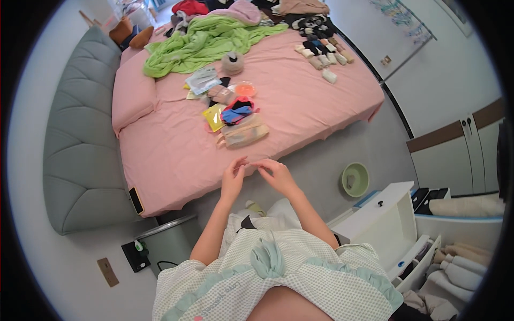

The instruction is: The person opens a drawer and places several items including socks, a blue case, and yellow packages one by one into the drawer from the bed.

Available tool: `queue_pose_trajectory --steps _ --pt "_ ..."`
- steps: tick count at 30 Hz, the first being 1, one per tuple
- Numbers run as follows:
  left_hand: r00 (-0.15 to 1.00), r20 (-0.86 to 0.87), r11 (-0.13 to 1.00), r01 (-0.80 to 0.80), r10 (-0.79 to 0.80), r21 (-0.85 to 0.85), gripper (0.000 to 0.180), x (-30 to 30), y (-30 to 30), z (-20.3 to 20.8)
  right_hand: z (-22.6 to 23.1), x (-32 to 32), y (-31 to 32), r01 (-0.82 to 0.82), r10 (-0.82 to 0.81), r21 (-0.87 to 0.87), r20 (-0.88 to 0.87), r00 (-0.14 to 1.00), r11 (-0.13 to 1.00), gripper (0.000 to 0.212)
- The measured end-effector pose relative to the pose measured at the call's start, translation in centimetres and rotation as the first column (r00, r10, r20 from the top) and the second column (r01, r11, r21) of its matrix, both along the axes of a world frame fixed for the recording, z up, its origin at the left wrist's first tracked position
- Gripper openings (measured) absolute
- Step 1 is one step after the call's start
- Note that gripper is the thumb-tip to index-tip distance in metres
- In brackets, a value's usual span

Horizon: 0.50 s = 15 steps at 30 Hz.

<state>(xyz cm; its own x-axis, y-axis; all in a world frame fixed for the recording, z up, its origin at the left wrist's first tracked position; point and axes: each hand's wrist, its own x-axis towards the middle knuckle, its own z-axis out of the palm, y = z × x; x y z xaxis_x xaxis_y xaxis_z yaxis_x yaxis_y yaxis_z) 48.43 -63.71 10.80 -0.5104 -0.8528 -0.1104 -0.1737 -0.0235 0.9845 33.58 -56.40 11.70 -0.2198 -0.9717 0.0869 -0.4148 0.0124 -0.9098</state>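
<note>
Both my hands are raised close together in front of me, before the near edge of the pink bed. My left hand has loosely bent fingers apart from the thumb, and nothing shows in it. Facing it, my right hand points its loosely bent fingers toward the left fingertips, also with nothing visible in it. Nearest beyond them lies a beige patterned pouch. Behind the pouch sit a blue, pink and black cloth bundle and a yellow packet.
A green basin stands on the floor to the right. An open white drawer juts out nearby. Rolled clothes and a green blanket lie on the far bed. A phone rests at the bed's left edge.
</note>
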Motion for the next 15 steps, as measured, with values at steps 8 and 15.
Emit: queue_pose_trajectory --steps 8,15 --pt "0.969 -0.074 0.971 -0.233 0.236 0.057 0.025 3.1 -4.7 -1.0 -1.2 1.4 -6.6 -0.162 0.162 0.158 0.01 0.987 0.974 0.023" --pt "0.936 -0.123 0.944 -0.323 0.329 0.064 0.024 2.3 -10.5 -3.3 -3.1 -0.2 -14.0 -0.27 0.269 0.084 0.024 0.963 0.959 0.022"
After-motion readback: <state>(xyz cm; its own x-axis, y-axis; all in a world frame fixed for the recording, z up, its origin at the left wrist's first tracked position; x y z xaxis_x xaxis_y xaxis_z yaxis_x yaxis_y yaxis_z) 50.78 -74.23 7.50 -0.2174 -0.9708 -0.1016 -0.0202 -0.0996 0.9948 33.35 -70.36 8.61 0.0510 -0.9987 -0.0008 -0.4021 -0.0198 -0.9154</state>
